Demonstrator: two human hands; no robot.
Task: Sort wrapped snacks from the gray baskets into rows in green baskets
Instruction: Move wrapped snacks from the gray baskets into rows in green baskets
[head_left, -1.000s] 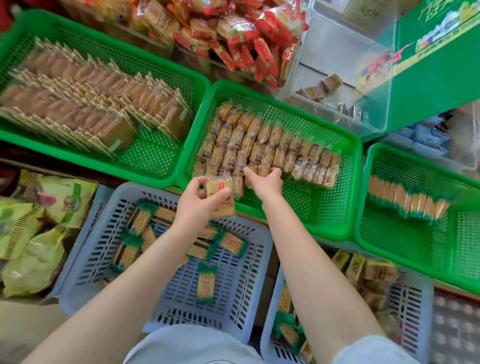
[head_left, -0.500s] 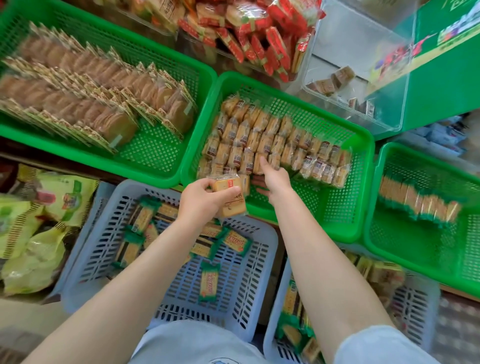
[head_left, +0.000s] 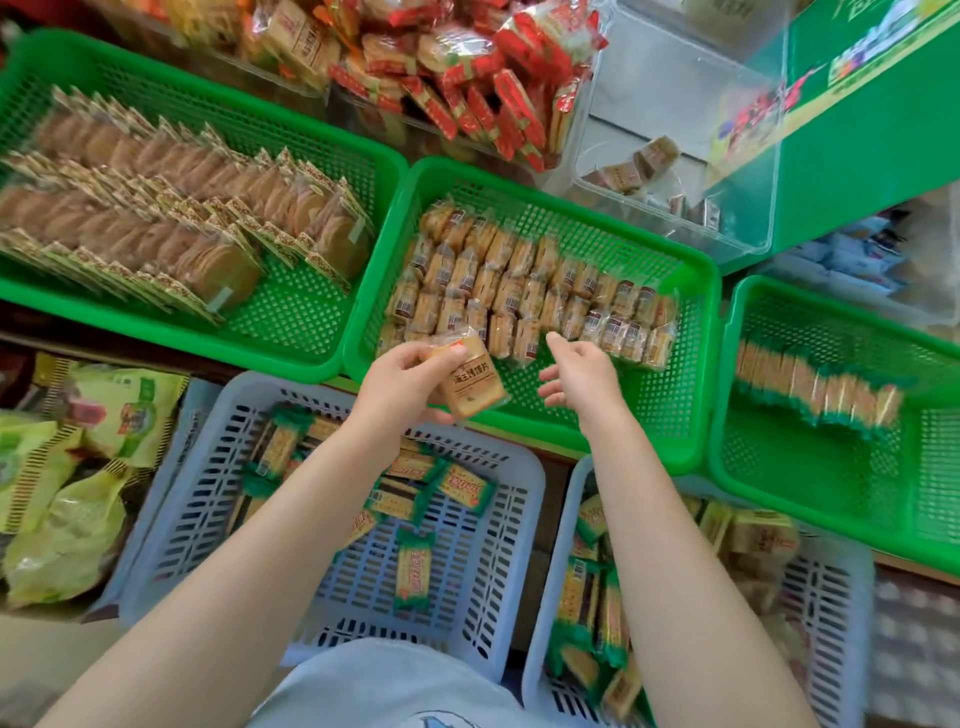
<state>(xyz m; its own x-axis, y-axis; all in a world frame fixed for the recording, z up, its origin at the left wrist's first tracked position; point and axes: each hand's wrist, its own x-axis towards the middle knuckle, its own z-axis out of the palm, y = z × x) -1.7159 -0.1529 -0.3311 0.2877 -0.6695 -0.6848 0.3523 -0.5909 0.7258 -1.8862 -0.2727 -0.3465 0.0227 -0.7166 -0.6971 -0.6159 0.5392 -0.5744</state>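
Note:
My left hand (head_left: 402, 376) grips a clear-wrapped toast snack pack (head_left: 470, 382) over the front edge of the middle green basket (head_left: 613, 415). That basket holds rows of the same tan snack packs (head_left: 524, 288). My right hand (head_left: 582, 376) hovers just right of the held pack, fingers apart and empty, near the front row. Below, a gray basket (head_left: 483, 582) holds scattered green-wrapped crackers (head_left: 413, 569). A second gray basket (head_left: 826, 613) at the lower right holds more mixed packs (head_left: 592, 597).
A green basket (head_left: 291, 322) on the left is packed with rows of round biscuits. Another green basket (head_left: 831, 499) on the right holds one row of green-wrapped crackers (head_left: 815, 389). Red snack packs (head_left: 467, 78) and a clear bin (head_left: 675, 156) lie behind. Yellow-green bags (head_left: 62, 493) sit at the left.
My right hand has lifted off the front row of packs and drawn back to the right, fingers opening. My left hand still holds the toast pack, now raised slightly toward the basket.

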